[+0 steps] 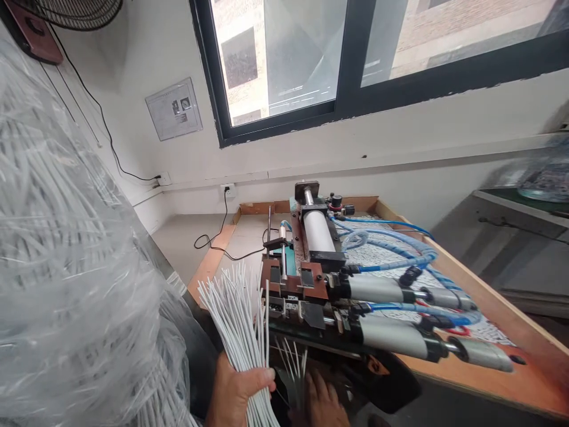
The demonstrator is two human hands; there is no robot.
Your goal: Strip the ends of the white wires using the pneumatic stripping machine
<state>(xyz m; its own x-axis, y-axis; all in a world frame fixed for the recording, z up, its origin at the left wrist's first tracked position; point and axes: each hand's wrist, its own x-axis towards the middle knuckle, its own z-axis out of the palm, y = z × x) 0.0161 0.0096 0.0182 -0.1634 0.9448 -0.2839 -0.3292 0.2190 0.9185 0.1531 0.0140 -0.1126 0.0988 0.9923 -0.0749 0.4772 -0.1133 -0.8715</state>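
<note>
A large heap of white strands wrapped in clear plastic (84,249) is filling the space to the left of the fingers of the left hand (240,388). Just beyond those fingers and to their right, a machine with brown metal blocks (296,279) is standing over the near edge of the wooden-rimmed table (480,281). Two silver cylinders with black end caps (391,337) are reaching out to the right, above and beyond the fingers of the right hand (326,400), and a thicker white cylinder (318,231) is lying farther back. Looped blue air hoses (415,261) are crossing behind the silver pair, and a thin black cable (240,258) is curling across the tabletop beyond the left hand. The machine's front edge is standing between the right hand and the tabletop.

The left hand's fingers are closing around a thick bundle of thin white strands (242,326), the thumb lying across its front. The bundle is rising from the grip, its long axis leaning up and to the left, with the free ends fanning out beyond the fingers and the lower part running down. A smaller spray of white strands (294,365) is pointing upward between the two hands, just beside the right hand's fingers; whether these are gripping it, one cannot tell.
</note>
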